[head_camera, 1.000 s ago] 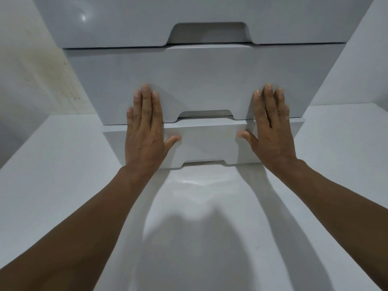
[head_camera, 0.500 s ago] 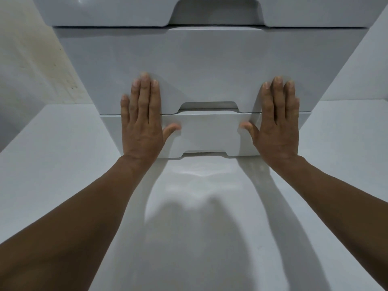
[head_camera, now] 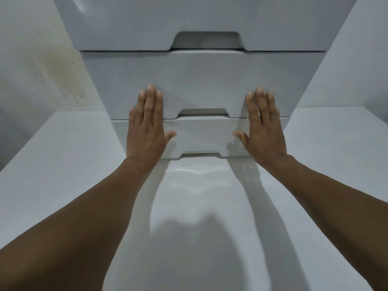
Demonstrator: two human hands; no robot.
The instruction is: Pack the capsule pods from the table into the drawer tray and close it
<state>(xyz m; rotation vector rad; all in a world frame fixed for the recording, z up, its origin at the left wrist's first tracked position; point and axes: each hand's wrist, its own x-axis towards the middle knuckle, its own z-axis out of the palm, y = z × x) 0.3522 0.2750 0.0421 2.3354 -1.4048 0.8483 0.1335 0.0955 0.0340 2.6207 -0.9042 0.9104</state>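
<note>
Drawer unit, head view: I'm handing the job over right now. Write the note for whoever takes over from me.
Left hand: open and flat, palm on the bottom drawer, fingers reaching onto the middle drawer.
Right hand: open and flat, placed the same way on the other side.
Pods: none in view on the table. The drawer insides are hidden, so the packing cannot be confirmed.
Done: the bottom drawer looks pushed in, nearly flush with the one above.
Left: check that it is fully seated, then take both hands away.
</note>
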